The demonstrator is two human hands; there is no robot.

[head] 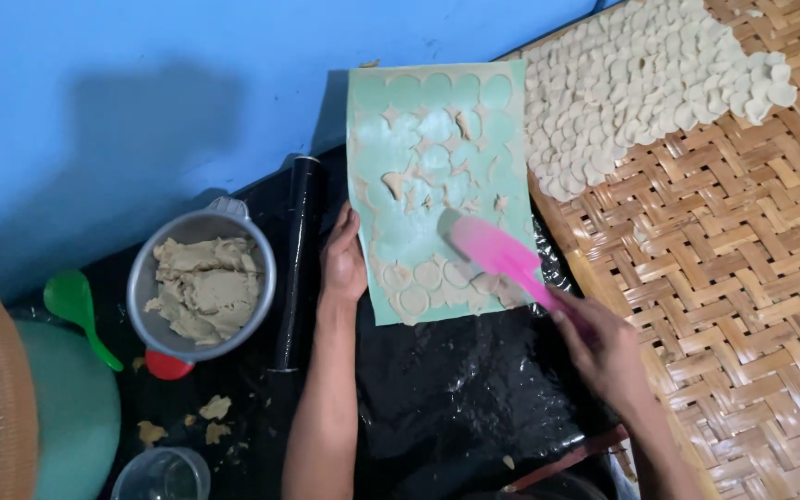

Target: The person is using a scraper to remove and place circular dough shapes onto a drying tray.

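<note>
While flat left hand [343, 262] pins green mat [391, 236], right hand [604, 347] grips pink scraper [497, 255].

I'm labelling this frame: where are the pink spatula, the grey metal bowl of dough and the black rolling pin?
pink spatula [493, 250], head view, on its blade
grey metal bowl of dough [145, 268], head view, on its left rim
black rolling pin [300, 259], head view, mid-shaft

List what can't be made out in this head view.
- Spatula: blurred by motion; its handle is hidden in the right hand.
- Glass: cut off by the bottom edge.
- Basket: cut off by the left edge.
- Left hand: fingertips merge with the green sheet edge; whether they grip it is unclear.
</note>
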